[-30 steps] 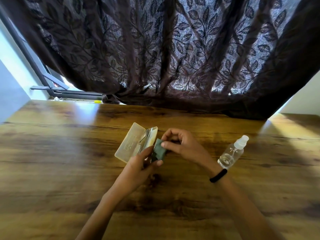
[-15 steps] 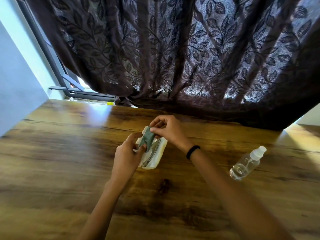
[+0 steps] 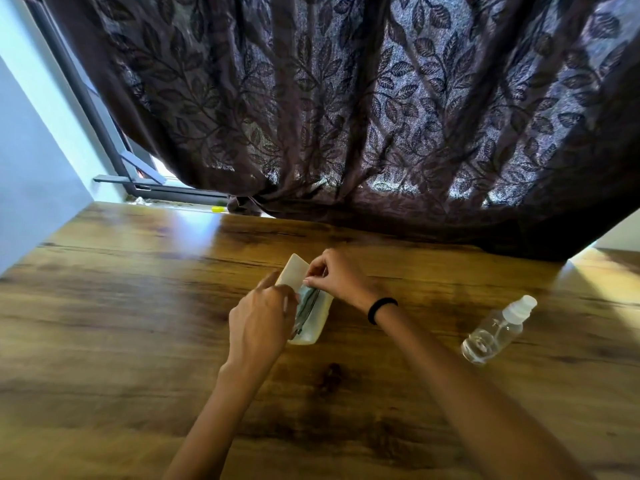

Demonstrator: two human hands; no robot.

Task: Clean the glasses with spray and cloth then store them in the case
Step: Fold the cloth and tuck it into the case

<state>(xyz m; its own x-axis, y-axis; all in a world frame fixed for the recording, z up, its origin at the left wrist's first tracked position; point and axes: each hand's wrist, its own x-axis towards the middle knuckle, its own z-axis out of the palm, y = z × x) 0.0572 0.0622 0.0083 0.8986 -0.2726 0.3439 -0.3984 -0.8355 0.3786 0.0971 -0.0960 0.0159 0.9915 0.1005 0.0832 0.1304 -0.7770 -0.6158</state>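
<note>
Right hand (image 3: 341, 277) pinches the cloth (image 3: 304, 295) down into the open case (image 3: 309, 322); left hand's (image 3: 258, 318) grip, loosely spread, steadies it on the bench (image 3: 121, 323).

I counted one case (image 3: 308, 320) between my hands, one cloth (image 3: 304, 295) in it, one spray bottle (image 3: 496, 330) right of my right hand, one wristband (image 3: 380, 309).

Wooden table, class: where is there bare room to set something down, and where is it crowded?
Free: the wide stretch of table to the left of the left hand; the strip between the case and the curtain; the gap between the right forearm and the spray bottle. Crowded: the centre, where both hands, the right hand included, work at the case.
</note>
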